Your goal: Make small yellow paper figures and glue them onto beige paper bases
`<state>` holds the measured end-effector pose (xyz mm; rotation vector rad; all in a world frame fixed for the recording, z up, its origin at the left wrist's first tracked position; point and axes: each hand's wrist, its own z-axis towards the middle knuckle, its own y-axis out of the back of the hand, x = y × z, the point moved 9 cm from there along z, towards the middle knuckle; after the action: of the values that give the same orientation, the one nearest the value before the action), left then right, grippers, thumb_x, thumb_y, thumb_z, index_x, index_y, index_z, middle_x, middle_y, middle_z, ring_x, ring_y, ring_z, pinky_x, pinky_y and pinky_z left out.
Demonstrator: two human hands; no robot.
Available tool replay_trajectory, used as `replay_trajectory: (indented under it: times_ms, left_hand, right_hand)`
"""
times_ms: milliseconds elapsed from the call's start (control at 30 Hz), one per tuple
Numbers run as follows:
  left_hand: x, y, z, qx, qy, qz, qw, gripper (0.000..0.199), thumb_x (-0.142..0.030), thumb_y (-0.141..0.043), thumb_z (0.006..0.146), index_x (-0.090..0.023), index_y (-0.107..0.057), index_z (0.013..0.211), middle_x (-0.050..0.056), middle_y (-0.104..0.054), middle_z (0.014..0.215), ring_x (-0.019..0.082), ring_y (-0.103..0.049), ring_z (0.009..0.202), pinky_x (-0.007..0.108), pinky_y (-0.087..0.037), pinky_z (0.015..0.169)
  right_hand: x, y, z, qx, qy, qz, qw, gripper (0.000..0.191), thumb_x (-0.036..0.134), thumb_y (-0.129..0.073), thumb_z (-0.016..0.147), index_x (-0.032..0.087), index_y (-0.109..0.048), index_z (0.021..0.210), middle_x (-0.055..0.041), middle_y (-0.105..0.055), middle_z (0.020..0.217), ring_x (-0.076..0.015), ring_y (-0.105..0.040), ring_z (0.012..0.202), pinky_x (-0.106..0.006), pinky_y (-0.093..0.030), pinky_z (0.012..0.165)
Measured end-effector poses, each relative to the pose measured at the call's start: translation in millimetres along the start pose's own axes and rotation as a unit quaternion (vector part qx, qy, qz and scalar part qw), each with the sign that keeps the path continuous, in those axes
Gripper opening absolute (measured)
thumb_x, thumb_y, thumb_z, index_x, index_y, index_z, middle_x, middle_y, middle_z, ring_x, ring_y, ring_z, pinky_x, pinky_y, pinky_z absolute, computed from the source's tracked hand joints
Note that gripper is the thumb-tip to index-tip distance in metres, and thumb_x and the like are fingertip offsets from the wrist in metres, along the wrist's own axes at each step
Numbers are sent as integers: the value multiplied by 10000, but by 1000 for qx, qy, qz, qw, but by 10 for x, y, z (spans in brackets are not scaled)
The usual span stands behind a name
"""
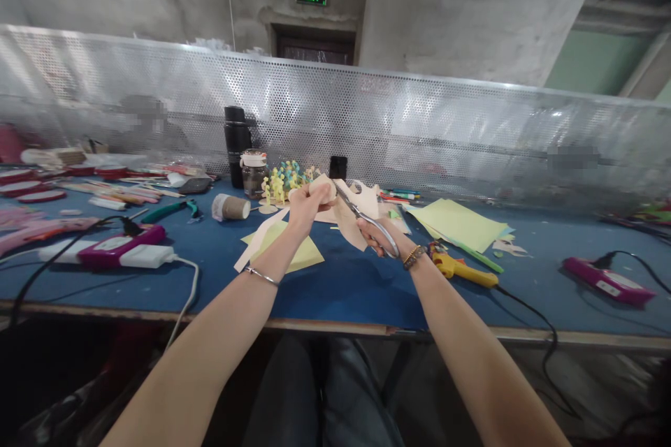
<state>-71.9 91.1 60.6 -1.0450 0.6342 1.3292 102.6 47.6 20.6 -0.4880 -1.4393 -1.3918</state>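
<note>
My left hand (309, 204) is closed on a piece of cream paper (350, 223), pinching it above the table. In my right hand (378, 234) is a pair of scissors (356, 209), its fingers wrapped round the handles. The blades reach up and left to the paper beside my left fingers; how far they are apart is hard to see. Part of the paper hangs down between the two hands. Below my left hand lie a yellow sheet (298, 251) and a cream strip (262, 241). Small yellow and teal paper flowers (280, 185) stand just behind it.
A black thermos (237, 147), a lidded jar (254, 171) and a tipped paper cup (231, 208) stand or lie left of centre. At right are yellow sheets (458, 220) and a yellow glue gun (464, 270). Purple power strips (123, 246) with cords lie on both sides.
</note>
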Motion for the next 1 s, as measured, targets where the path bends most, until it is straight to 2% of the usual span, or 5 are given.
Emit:
replay_trajectory:
  times_ms: [200,433,567,1000]
  left_hand:
    - [31,6,12,-3,8,-5,1000,294,-354,-683,659,-112,-620,813,63,-651,724,130,-619,547,265,-549,557]
    - [55,-37,5,15,17,-31,999,275,-337,-699,638,-100,-616,749,49,-625,686,127,-607,573,275,-556,591]
    - [80,-121,-31,50,26,-21,998,302,-355,-706,624,-90,-625,744,37,-613,656,128,-603,565,276,-553,579]
    - [112,-184,-76,70,54,-26,996,280,-323,-725,597,-91,-607,702,10,-570,604,111,-582,536,258,-541,548]
  right_hand:
    - [-27,-37,-17,6,-35,7,999,491,633,-413,771,173,-406,601,52,-385,447,-56,-380,308,-171,-323,302]
    - [-14,-113,-14,35,-20,16,999,533,681,-336,779,174,-405,630,50,-386,483,-62,-405,348,-185,-368,351]
    - [-28,-150,-1,55,-15,42,997,524,676,-303,794,181,-396,649,63,-357,481,-63,-395,370,-205,-423,420]
    - [-12,-112,3,42,-2,17,999,518,661,-290,808,179,-413,661,48,-386,509,-74,-411,399,-218,-419,447]
